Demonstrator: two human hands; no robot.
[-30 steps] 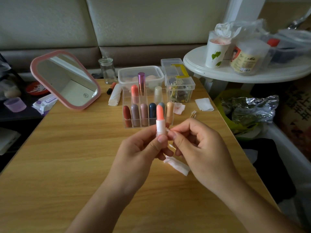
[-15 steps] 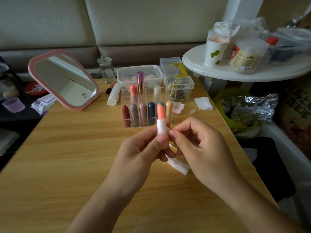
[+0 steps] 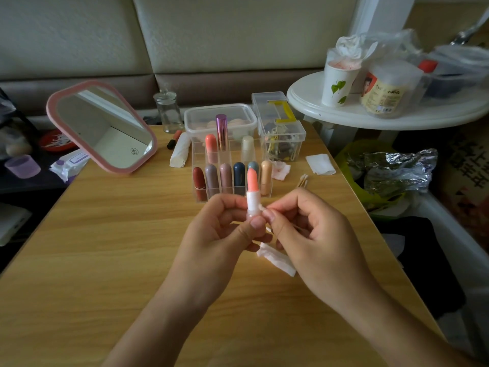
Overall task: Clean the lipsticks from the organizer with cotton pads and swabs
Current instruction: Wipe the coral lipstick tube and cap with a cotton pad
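The left hand (image 3: 222,231) pinched the coral lipstick (image 3: 252,185) upright by its white base, thumb in front and fingers curled behind. It was raised above the wooden table (image 3: 105,234), just in front of the clear organizer (image 3: 235,154) where the other lipsticks stood. The right hand (image 3: 315,234) pinched a cotton swab (image 3: 261,207) between thumb and forefinger, its tip touching the side of the white tube below the exposed bullet. A folded cotton pad (image 3: 277,259) lay on the table under the right hand's fingers. The bullet was wound out and uncapped, so a slip of the swab upward would likely gouge or smear the soft colour. Too hard a sideways push might tilt the tube in the light pinch and drop it. A bump forward could knock the organizer's row over.
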